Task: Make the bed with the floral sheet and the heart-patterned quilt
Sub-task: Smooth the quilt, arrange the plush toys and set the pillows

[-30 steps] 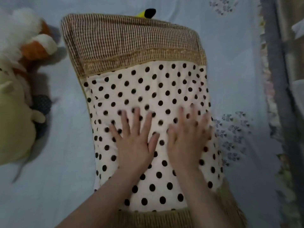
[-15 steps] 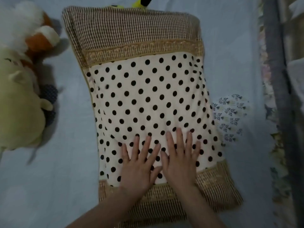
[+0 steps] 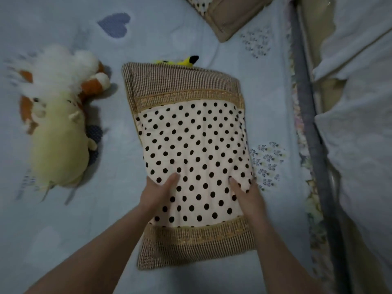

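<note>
The left hand [image 3: 156, 195] and right hand [image 3: 249, 197] grip the polka-dot pillow [image 3: 195, 153] by its side edges, thumbs on top, fingers hidden beneath. The pillow lies on the floral sheet [image 3: 268, 164], with open bedding on either flank. Plush toys [image 3: 59, 134] lie well left and the bed rail [image 3: 307, 124] runs along the right. The heart-patterned quilt [image 3: 114, 25] shows beyond.

I look down in dim, bluish light with soft shadows. A bed [image 3: 267, 92] fills most of the view. A grey rail [image 3: 307, 115] runs along its right side from the top edge to the bottom. Beyond the rail is a wall [image 3: 360, 145] whose pale coat has flaked off in ragged patches, showing tan beneath. I cannot tell if the coat is paint or paper. Two plush toys, one yellow [image 3: 59, 145] and one white and orange [image 3: 63, 79], lie touching on the bed's left.
</note>
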